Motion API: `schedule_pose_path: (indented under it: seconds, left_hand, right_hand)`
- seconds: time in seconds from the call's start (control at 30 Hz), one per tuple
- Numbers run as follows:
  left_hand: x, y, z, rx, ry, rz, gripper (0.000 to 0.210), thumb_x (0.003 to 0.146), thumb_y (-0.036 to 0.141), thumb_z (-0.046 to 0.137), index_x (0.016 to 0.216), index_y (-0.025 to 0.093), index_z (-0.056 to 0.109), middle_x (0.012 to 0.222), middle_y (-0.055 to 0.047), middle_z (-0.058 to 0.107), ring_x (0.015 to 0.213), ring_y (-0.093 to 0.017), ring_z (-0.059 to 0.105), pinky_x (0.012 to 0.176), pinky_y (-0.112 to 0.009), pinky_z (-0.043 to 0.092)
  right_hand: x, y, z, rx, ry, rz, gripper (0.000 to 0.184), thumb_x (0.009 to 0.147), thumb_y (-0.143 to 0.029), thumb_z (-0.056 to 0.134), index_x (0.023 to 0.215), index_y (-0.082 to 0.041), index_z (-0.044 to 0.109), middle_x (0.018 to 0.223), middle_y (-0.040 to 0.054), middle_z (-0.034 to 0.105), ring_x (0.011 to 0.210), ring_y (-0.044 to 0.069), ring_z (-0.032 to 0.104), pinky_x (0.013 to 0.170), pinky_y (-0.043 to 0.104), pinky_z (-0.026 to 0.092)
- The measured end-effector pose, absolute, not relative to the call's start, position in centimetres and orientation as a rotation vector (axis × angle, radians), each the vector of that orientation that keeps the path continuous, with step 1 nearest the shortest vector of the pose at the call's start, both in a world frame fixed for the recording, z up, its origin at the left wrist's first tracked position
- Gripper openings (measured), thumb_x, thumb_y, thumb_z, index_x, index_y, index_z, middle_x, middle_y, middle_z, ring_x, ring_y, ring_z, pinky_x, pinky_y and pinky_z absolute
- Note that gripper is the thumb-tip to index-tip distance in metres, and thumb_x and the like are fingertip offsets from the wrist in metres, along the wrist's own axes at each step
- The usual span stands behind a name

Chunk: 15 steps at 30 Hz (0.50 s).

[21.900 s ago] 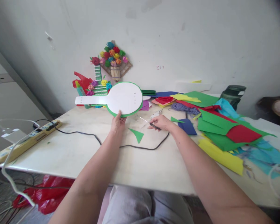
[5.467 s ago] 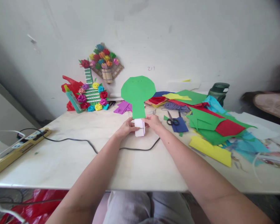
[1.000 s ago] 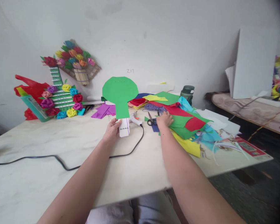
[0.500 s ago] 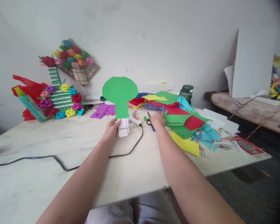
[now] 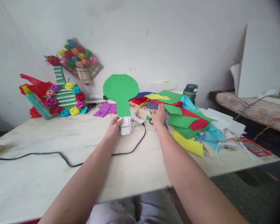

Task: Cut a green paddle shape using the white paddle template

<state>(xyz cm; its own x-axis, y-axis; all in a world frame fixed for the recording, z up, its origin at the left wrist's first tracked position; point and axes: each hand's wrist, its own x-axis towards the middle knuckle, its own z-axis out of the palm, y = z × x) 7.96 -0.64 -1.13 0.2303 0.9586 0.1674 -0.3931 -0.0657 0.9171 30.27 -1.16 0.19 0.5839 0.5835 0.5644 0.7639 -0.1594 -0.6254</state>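
My left hand point(image 5: 114, 128) is closed, thumb and fingers pinching the left edge of a white handle strip point(image 5: 126, 128). The strip carries a purple line and a row of small marks. Above it stands a green cutout point(image 5: 121, 90) with a rounded, many-sided head and a narrow neck. My right hand point(image 5: 159, 116) is over dark-handled scissors point(image 5: 151, 121), fingers stretched forward and apart; whether it touches them is unclear. Just right of it lie green sheets point(image 5: 183, 120) on a red sheet point(image 5: 200, 122). A white glue gun point(image 5: 138, 119) rests between my hands.
A black cord point(image 5: 60, 155) crosses the table. Colourful paper flowers on a green-and-white guitar shape point(image 5: 64, 99), a teal bottle point(image 5: 39, 105) and purple paper point(image 5: 105, 109) are on the left. Yellow paper point(image 5: 189, 144), purple yarn point(image 5: 152, 106) and a dark green bottle point(image 5: 190, 92) are on the right.
My right hand has lifted off the green sheets and drawn slightly toward the scissors; the sheets have spread apart. My left hand keeps its hold. The view has turned slightly left.
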Motion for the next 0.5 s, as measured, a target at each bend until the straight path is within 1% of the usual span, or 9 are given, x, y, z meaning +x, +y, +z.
schedule_pose_path:
  seconds: [0.07,0.13,0.2,0.23,0.33,0.4,0.5]
  left_hand:
    - [7.9,-0.5,-1.2,1.103,0.652,1.271,0.037,0.064,0.031,0.069,0.094,0.017,0.051,0.074,-0.003,0.064,0.066,-0.018,0.063,0.062,-0.031,0.051]
    - [7.8,-0.3,-1.3,1.107,0.623,1.298,0.038,0.065,0.03,0.069,0.096,0.016,0.052,0.077,-0.004,0.065,0.07,-0.018,0.063,0.065,-0.032,0.051]
    - [7.7,0.0,-1.3,1.116,0.598,1.326,0.038,0.065,0.03,0.069,0.096,0.015,0.054,0.081,-0.005,0.066,0.076,-0.02,0.063,0.068,-0.033,0.051]
    - [7.6,0.1,-1.3,1.112,0.592,1.34,0.037,0.065,0.03,0.069,0.096,0.015,0.055,0.082,-0.006,0.066,0.078,-0.021,0.063,0.07,-0.034,0.051]
    - [7.3,0.3,-1.2,1.054,0.588,1.377,0.032,0.065,0.028,0.067,0.091,0.014,0.055,0.082,-0.007,0.066,0.084,-0.024,0.063,0.074,-0.037,0.05]
    - [7.1,0.4,-1.0,1.0,0.588,1.406,0.028,0.066,0.025,0.066,0.089,0.014,0.054,0.08,-0.008,0.067,0.085,-0.025,0.063,0.076,-0.04,0.05]
    - [6.8,0.4,-0.7,0.936,0.573,1.468,0.028,0.065,0.018,0.063,0.091,0.015,0.052,0.079,-0.008,0.067,0.085,-0.026,0.064,0.077,-0.043,0.049]
  right_hand:
    - [29.5,-1.0,0.5,-1.561,-1.177,-0.28,0.035,0.08,-0.02,0.038,0.107,-0.01,0.059,0.117,0.0151,0.057,0.108,0.021,0.051,0.092,0.035,0.037]
    - [28.5,-0.8,0.7,-1.328,-1.201,-0.275,0.027,0.081,-0.024,0.04,0.086,-0.013,0.064,0.093,0.0124,0.066,0.09,0.019,0.058,0.084,0.032,0.042]
    - [27.4,-0.5,0.7,-1.201,-1.176,-0.198,0.023,0.078,-0.03,0.047,0.069,-0.015,0.061,0.074,0.0084,0.065,0.072,0.017,0.058,0.074,0.03,0.045]
    - [26.8,-0.3,0.7,-1.163,-1.155,-0.13,0.021,0.075,-0.033,0.051,0.065,-0.016,0.059,0.068,0.0062,0.063,0.065,0.016,0.056,0.068,0.029,0.046]
    - [25.0,0.0,0.6,-1.076,-1.087,0.15,0.018,0.067,-0.034,0.058,0.065,-0.016,0.057,0.061,0.0019,0.059,0.057,0.014,0.053,0.06,0.027,0.046]
    - [24.0,0.0,0.6,-1.019,-1.062,0.307,0.016,0.065,-0.031,0.059,0.068,-0.016,0.057,0.062,0.0009,0.059,0.057,0.013,0.053,0.06,0.026,0.046]
    - [22.9,-0.1,0.7,-0.983,-1.048,0.426,0.012,0.062,-0.025,0.059,0.07,-0.016,0.057,0.066,0.0012,0.06,0.061,0.013,0.055,0.063,0.027,0.047]
